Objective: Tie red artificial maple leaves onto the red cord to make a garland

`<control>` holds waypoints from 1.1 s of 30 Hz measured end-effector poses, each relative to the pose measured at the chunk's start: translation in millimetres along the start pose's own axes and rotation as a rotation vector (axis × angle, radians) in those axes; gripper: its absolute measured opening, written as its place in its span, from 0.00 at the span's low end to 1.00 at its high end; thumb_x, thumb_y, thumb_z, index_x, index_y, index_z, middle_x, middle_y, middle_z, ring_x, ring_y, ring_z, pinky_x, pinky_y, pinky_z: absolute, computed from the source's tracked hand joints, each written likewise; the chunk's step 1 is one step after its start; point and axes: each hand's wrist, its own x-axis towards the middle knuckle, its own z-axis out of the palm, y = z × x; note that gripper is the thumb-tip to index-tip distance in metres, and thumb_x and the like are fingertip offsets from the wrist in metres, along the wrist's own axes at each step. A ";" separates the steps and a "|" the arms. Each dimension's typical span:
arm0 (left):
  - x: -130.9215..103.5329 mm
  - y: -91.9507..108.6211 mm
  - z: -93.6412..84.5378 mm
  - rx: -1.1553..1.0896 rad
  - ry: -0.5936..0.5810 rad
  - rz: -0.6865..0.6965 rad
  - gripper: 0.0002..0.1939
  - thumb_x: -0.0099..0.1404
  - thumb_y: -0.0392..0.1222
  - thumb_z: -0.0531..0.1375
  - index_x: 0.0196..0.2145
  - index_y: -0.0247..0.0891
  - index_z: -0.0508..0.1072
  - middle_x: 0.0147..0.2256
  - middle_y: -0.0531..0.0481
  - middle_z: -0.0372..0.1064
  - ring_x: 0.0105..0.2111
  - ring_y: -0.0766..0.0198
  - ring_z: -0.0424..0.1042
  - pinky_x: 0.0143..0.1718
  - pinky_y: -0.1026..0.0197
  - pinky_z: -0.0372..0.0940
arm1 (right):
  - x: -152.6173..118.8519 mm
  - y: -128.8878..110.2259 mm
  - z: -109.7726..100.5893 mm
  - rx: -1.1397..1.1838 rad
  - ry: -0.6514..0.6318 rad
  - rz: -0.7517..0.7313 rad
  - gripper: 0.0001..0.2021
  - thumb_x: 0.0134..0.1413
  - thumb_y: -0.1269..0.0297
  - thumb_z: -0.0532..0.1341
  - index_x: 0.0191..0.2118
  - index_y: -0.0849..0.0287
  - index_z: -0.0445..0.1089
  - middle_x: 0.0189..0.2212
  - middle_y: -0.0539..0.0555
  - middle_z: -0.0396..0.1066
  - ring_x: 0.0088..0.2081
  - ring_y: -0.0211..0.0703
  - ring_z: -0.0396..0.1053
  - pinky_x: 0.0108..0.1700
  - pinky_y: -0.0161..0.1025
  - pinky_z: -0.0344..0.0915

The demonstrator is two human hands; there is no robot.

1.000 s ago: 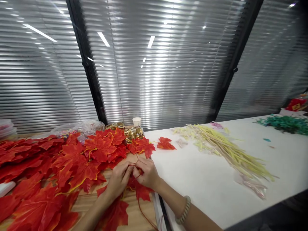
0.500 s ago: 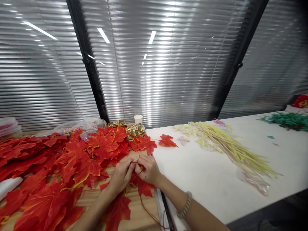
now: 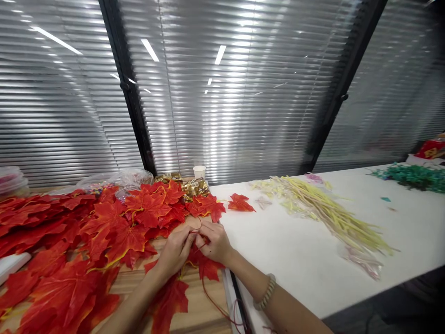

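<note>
In the head view, my left hand [image 3: 178, 247] and right hand [image 3: 214, 242] were closed at the fingertips, pinching a thin red cord [image 3: 208, 297] from either side, probably to steady the short stretch between them. The cord curled just above my fingertips, and its tail trailed below my right hand over the brown wood-grained worktop [image 3: 201, 317], with the red maple-shaped artificial leaves [image 3: 149, 208] heaped to the left, seemingly for easy reach.

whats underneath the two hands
Red leaves, a trailing red cord and wooden tabletop show below the left hand and right hand; whatever lies directly beneath them is covered.
</note>
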 end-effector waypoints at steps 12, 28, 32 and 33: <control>12.6 10.6 -7.0 -0.518 0.075 -0.423 0.18 0.60 0.53 0.52 0.27 0.34 0.65 0.16 0.57 0.60 0.12 0.72 0.58 0.15 0.69 0.53 | 11.2 3.4 -14.4 0.300 -0.031 0.282 0.10 0.57 0.66 0.50 0.30 0.60 0.65 0.23 0.50 0.63 0.25 0.36 0.61 0.29 0.33 0.58; 13.0 9.5 -12.2 -0.923 -0.298 -0.698 0.22 0.58 0.58 0.52 0.29 0.33 0.66 0.16 0.62 0.38 0.14 0.76 0.36 0.15 0.70 0.34 | 16.5 13.9 -14.3 0.839 -0.160 0.611 0.15 0.50 0.60 0.59 0.43 0.59 0.67 0.32 0.52 0.71 0.32 0.38 0.68 0.35 0.35 0.65; 12.1 11.7 -10.5 -0.877 -0.388 -0.744 0.24 0.59 0.61 0.49 0.24 0.34 0.64 0.15 0.62 0.39 0.14 0.76 0.36 0.14 0.70 0.35 | 15.6 14.4 -14.9 0.716 -0.214 0.563 0.11 0.52 0.61 0.57 0.39 0.60 0.71 0.31 0.53 0.73 0.31 0.39 0.69 0.34 0.36 0.64; 11.9 12.9 -10.9 -0.848 -0.396 -0.747 0.25 0.58 0.61 0.49 0.23 0.34 0.64 0.14 0.62 0.40 0.13 0.76 0.37 0.14 0.69 0.36 | 15.0 15.4 -14.9 0.659 -0.203 0.545 0.10 0.52 0.61 0.57 0.36 0.60 0.72 0.31 0.53 0.73 0.31 0.39 0.69 0.33 0.36 0.64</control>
